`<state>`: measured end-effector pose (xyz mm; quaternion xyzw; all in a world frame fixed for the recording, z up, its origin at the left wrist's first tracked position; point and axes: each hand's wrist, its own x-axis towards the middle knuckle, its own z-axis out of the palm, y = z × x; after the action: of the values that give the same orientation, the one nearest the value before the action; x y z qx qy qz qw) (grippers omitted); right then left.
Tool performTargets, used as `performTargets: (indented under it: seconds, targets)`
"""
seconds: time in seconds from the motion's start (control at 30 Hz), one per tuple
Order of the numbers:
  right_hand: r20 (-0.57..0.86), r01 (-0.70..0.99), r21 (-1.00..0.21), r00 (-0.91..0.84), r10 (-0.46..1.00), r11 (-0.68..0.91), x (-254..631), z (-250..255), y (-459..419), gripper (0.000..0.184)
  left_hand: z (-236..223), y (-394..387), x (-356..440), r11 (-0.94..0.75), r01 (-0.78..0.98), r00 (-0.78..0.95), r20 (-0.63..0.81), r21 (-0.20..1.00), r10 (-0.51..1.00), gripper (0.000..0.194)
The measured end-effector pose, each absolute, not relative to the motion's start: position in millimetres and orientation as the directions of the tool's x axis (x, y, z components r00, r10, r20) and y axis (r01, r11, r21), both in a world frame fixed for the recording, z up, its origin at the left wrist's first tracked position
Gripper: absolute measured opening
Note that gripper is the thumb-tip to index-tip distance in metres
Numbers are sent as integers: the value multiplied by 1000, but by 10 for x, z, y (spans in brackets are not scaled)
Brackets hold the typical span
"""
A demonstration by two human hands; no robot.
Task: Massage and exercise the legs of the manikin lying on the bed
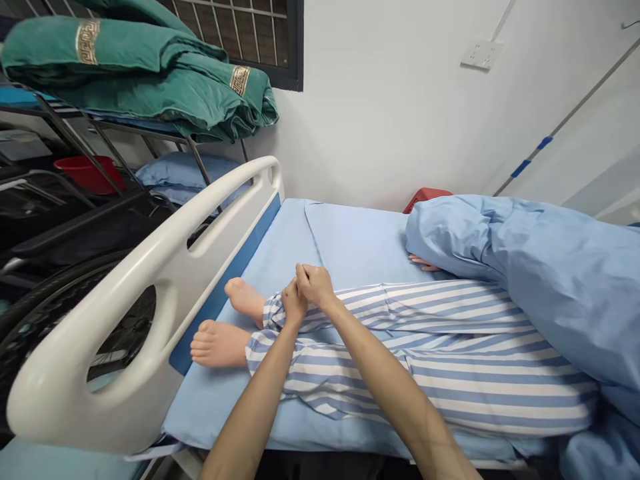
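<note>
While the left hand and right hand meet over the far cuff of the striped pyjama trousers, fingers bunch narrowly; grip unconfirmed. Manikin's bare feet lie on the blue bedsheet, both cuffs at ankle level. Blue duvet covers the body above the thighs; trousers fully on.
</note>
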<state>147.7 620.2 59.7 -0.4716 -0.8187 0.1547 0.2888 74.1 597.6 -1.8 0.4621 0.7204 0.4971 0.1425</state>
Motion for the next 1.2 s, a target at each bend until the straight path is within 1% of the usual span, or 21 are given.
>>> performTargets:
  seconds: [0.1, 0.17, 0.23, 0.33, 0.47, 0.5, 0.57, 0.63, 0.7, 0.77, 0.83, 0.87, 0.9, 0.93, 0.97, 1.07, 1.13, 1.2]
  targets:
    - [274, 649, -637, -313, 909, 416, 1500, 367, 6236, 50, -41, 5969, 752, 28, 468, -564, 274, 884, 779, 34]
    - [231, 645, -672, -284, 931, 364, 1528, 188, 6247, 49, -40, 5968, 761, 9, 456, -574, 287, 890, 767, 36]
    - [222, 614, -706, -283, 933, 354, 1550, 73, 6258, 48, 3, 5982, 771, 15, 436, -579, 268, 900, 770, 37]
    - [250, 508, -784, -270, 930, 358, 1571, 37, 6291, 50, 148, 6040, 801, 7, 363, -555, 210, 932, 805, 38]
    - [247, 347, -887, -201, 948, 304, 1591, 41, 6346, 51, 275, 6110, 892, -73, 264, -534, 209, 962, 819, 42]
    - [242, 321, -901, -183, 953, 291, 1593, 29, 6353, 51, 260, 6112, 918, -67, 267, -538, 207, 961, 818, 41]
    - [238, 298, -915, -150, 960, 273, 1591, 4, 6353, 50, 178, 6097, 958, -17, 328, -545, 204, 944, 813, 40]
    - [228, 334, -906, -130, 965, 259, 1587, 14, 6339, 50, 75, 6072, 973, 37, 420, -544, 219, 907, 810, 39]
    - [229, 442, -854, -152, 962, 273, 1594, 97, 6320, 51, -1, 6055, 962, 45, 466, -536, 242, 884, 809, 39]
    - [250, 600, -724, -232, 940, 340, 1616, 254, 6304, 49, -33, 6054, 941, 18, 467, -527, 262, 884, 808, 38]
    - [283, 714, -540, -346, 895, 446, 1651, 432, 6294, 43, -33, 6058, 925, -4, 462, -517, 272, 887, 812, 35]
    - [295, 740, -461, -393, 871, 490, 1671, 501, 6292, 42, -29, 6059, 923, -7, 460, -513, 272, 888, 814, 34]
    - [303, 751, -411, -422, 854, 517, 1692, 545, 6292, 41, -25, 6059, 924, -5, 461, -513, 271, 888, 815, 33]
    - [304, 754, -393, -434, 848, 527, 1715, 558, 6294, 42, -22, 6057, 927, -2, 463, -518, 272, 887, 811, 34]
    - [295, 753, -402, -432, 852, 521, 1738, 538, 6298, 43, -22, 6053, 933, 1, 464, -528, 276, 886, 803, 36]
    - [237, 749, -502, -362, 902, 433, 1804, 342, 6321, 47, -23, 6040, 950, 4, 465, -552, 286, 886, 783, 40]
    - [219, 722, -569, -327, 919, 393, 1835, 196, 6344, 47, 2, 6044, 957, 13, 438, -554, 258, 899, 792, 40]
    - [234, 670, -636, -305, 923, 383, 1855, 108, 6372, 49, 75, 6069, 968, 12, 372, -546, 208, 928, 812, 40]
